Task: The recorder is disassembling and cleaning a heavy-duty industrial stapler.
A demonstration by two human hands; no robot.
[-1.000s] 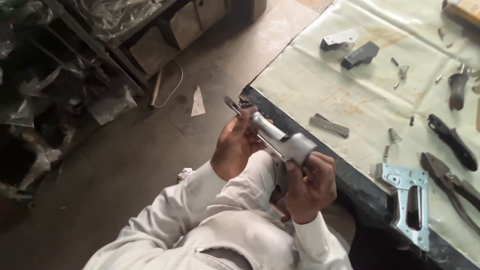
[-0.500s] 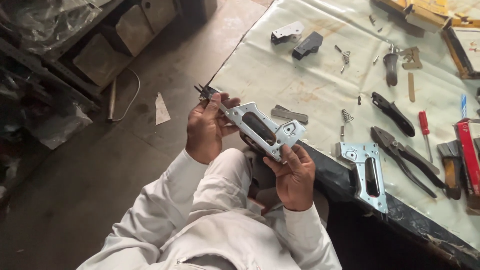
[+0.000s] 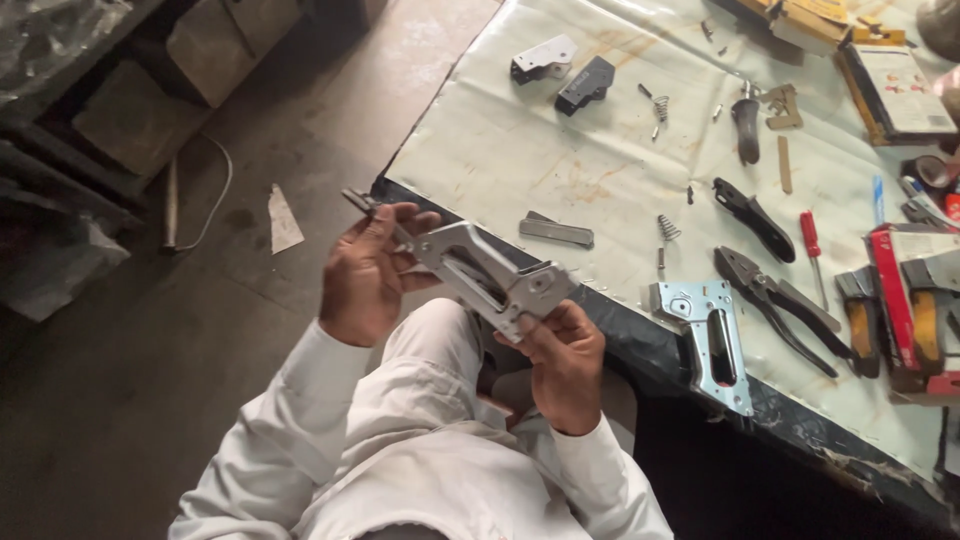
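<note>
We are holding a silver sheet-metal staple gun body (image 3: 490, 275) in the air between both hands, over our lap and just off the near edge of the worktable (image 3: 520, 150). Our left hand (image 3: 365, 280) is curling around the long handle end, fingers wrapped partway and thumb lying along the top, while our right hand (image 3: 565, 360) is pinching the squarer head end from below with closed fingers. The body is slanting down from left to right.

Judging by what is lying about, the assembly is looking only partly done: a second, bluish steel staple gun frame (image 3: 705, 335) is resting at the table's edge just right of our right hand, and a flat grey metal strip (image 3: 557, 231), a small coil spring (image 3: 667, 228) and black-handled pliers (image 3: 775, 305) are sitting loose on the sheet (whether those belong inside our piece, we cannot tell).
</note>
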